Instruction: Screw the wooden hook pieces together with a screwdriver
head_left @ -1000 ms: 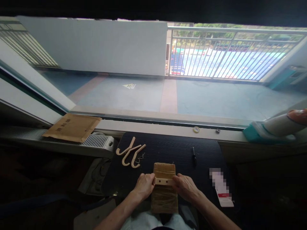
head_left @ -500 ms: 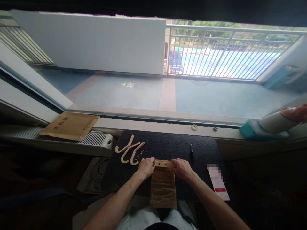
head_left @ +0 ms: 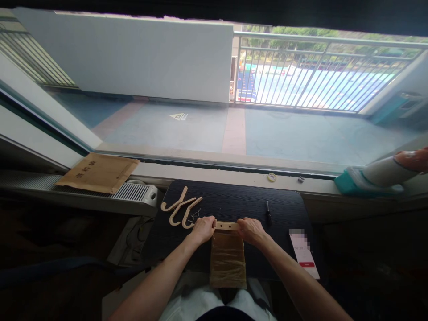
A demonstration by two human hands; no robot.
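Note:
Between my two hands is a pale wooden strip (head_left: 226,226) with dark round holes along its face. My left hand (head_left: 205,228) is closed around its left end, and my right hand (head_left: 250,230) grips the right end. Below the strip, a brown block wrapped in clear film or tape (head_left: 228,263) reaches toward my lap; whether the strip is fixed to it I cannot tell. Left of my left hand lie several wooden hooks (head_left: 187,213), with small screws (head_left: 194,216) beside them. A screwdriver (head_left: 268,212) rests beyond my right hand.
All this is on or over a black table (head_left: 230,196). A phone (head_left: 303,254) lies at its right edge. On the windowsill sit a tape roll (head_left: 272,177) and a small grey object (head_left: 301,179). A brown envelope (head_left: 100,172) covers part of a radiator (head_left: 137,192) at left.
Both hands keep hold of the strip, almost in the same place. The view has shifted slightly; the objects on the table have not moved.

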